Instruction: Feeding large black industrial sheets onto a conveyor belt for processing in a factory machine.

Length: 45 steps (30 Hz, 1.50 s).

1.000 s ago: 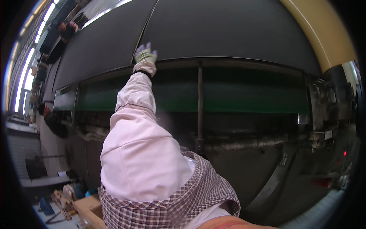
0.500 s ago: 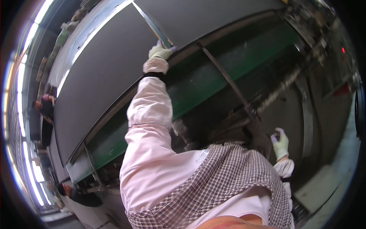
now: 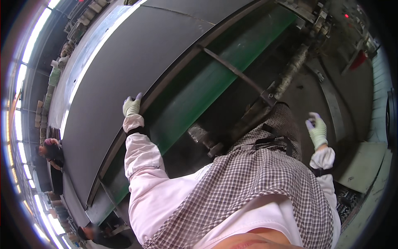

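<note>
My left hand (image 3: 132,106), in a pale ribbed glove, rests at the near edge of a large dark grey sheet (image 3: 112,70). Its fingers are spread over the sheet's surface near the edge. Past a thin seam, a second dark grey sheet (image 3: 199,9) lies at the far end, the two nearly touching. My right hand (image 3: 318,129), gloved the same way, hangs low at my right side, away from the sheets. Nothing shows in its loosely parted, slightly bent fingers.
Below the sheets' edge runs a green belt surface (image 3: 215,91), crossed by a metal bar (image 3: 234,70). A dusty roller (image 3: 292,70) and machine parts are at the right. Two people (image 3: 52,152) are at the left. A pale panel (image 3: 361,166) stands at the lower right.
The wedge-shaped gap between the two sheets has narrowed to a thin seam. My left hand has left that gap and moved left and nearer along the edge. My view has turned.
</note>
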Available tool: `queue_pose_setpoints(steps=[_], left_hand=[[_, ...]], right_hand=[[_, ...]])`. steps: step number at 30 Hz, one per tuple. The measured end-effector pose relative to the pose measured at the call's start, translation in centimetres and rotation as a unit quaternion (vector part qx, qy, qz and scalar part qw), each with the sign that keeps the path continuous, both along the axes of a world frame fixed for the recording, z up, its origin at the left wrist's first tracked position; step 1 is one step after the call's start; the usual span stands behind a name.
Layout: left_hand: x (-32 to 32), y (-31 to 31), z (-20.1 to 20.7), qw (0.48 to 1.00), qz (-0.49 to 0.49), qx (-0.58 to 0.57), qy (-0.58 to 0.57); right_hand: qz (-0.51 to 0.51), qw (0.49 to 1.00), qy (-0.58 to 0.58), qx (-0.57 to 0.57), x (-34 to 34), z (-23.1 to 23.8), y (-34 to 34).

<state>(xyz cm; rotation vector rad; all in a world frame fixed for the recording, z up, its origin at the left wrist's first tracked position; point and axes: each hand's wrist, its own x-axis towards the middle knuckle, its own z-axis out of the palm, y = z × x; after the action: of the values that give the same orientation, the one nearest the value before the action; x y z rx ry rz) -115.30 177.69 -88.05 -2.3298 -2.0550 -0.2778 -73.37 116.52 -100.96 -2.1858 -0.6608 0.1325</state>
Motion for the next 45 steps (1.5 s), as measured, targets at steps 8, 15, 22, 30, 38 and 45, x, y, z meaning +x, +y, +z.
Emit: queue_pose_setpoints(steps=[8, 15, 22, 30, 38, 45], left_hand=[[-8.5, -0.7, -0.2, 0.987, 0.145, 0.066, -0.012], [-1.3, -3.0, 1.4, 0.997, 0.062, 0.035, 0.004], [7.1, -4.7, 3.9, 1.000, -0.003, -0.024, 0.016], [22.1, -4.1, 5.3, 0.996, -0.071, -0.048, 0.039], [29.2, -3.7, 6.4, 0.991, -0.075, -0.099, 0.043], [45.7, -3.4, 7.0, 0.979, -0.199, -0.036, 0.026]], right_hand=[[0.031, 0.998, -0.049, 0.002, -2.0, 4.5, 1.7], [0.043, 0.989, -0.011, 0.140, -2.7, 5.8, 5.3], [0.035, 0.975, 0.046, 0.214, -5.5, 4.3, 9.0], [0.012, 0.894, 0.337, 0.294, -1.8, 0.9, 11.3], [0.005, 0.849, 0.483, 0.213, 0.2, -1.4, 13.0], [-0.039, 0.861, 0.480, 0.166, 3.1, -0.5, 12.3]])
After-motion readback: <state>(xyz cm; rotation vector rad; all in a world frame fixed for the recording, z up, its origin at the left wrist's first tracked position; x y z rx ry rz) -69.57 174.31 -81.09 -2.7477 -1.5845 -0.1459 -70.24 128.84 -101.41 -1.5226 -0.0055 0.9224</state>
